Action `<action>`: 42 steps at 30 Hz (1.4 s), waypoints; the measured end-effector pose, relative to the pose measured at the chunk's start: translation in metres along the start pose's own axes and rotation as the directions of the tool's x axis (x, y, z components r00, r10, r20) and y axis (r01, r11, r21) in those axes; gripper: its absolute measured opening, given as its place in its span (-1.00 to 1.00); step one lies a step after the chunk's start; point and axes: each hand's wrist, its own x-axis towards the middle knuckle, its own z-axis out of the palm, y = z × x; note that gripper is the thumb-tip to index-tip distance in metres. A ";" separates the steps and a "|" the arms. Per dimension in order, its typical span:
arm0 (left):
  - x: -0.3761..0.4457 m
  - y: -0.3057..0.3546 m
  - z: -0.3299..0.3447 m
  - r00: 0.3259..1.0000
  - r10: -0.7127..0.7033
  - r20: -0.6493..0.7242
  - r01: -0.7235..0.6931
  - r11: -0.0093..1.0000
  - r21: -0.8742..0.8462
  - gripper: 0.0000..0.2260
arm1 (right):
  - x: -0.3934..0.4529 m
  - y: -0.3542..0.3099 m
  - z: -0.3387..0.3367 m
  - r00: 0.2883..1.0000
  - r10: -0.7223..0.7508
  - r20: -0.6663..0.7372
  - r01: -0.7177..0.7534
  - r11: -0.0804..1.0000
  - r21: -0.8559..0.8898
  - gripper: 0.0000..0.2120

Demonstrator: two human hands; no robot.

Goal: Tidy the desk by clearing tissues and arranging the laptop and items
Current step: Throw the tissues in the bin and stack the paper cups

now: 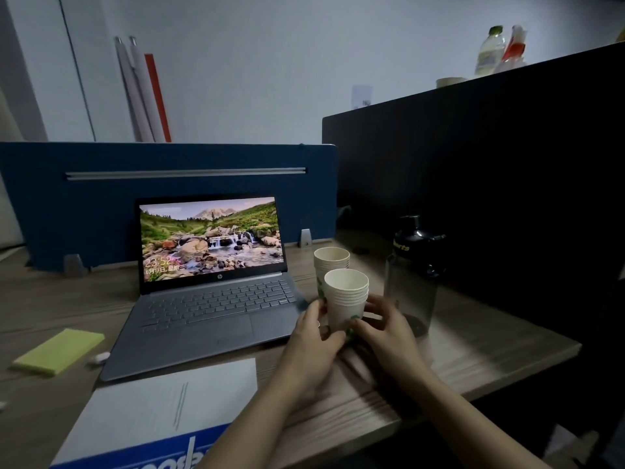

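An open grey laptop point(209, 299) with a lit landscape screen stands on the wooden desk point(473, 360). Just right of it stands a stack of white paper cups point(345, 299); my left hand point(316, 336) grips its lower left side and my right hand point(385, 328) grips its lower right side. A second cup stack point(331, 262) stands directly behind the first. A white sheet of paper point(162, 401) on a blue-edged box lies in front of the laptop. No tissue is visible.
A dark shaker bottle point(414, 272) stands close to the right of my hands. A green sticky-note pad point(59, 350) and a small white object point(99, 357) lie left of the laptop. A blue partition point(101, 204) and a black divider point(490, 181) bound the desk.
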 end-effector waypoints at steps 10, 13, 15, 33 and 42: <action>0.038 0.048 -0.034 0.982 0.184 -0.031 -0.187 0.974 -0.131 -0.56 | 0.049 -0.054 0.006 0.979 -0.182 -0.094 0.178 0.983 -0.048 -0.59; 0.061 0.068 -0.050 0.970 0.233 -0.065 -0.239 0.965 -0.104 -0.60 | 0.075 -0.076 0.007 0.969 -0.227 -0.101 0.223 0.974 -0.043 -0.62; 0.075 0.077 -0.059 0.964 0.254 -0.078 -0.260 0.963 -0.074 -0.62 | 0.090 -0.085 0.010 0.967 -0.231 -0.104 0.228 0.973 -0.037 -0.63; 0.119 0.013 -0.050 0.995 0.098 0.021 -0.096 0.992 -0.077 -0.51 | 0.113 -0.031 0.031 0.989 -0.096 -0.111 0.080 0.987 -0.138 -0.56; 0.115 -0.001 -0.048 0.997 0.075 0.036 -0.071 0.991 -0.112 -0.54 | 0.107 -0.016 0.033 0.987 -0.076 -0.139 0.065 0.994 -0.083 -0.49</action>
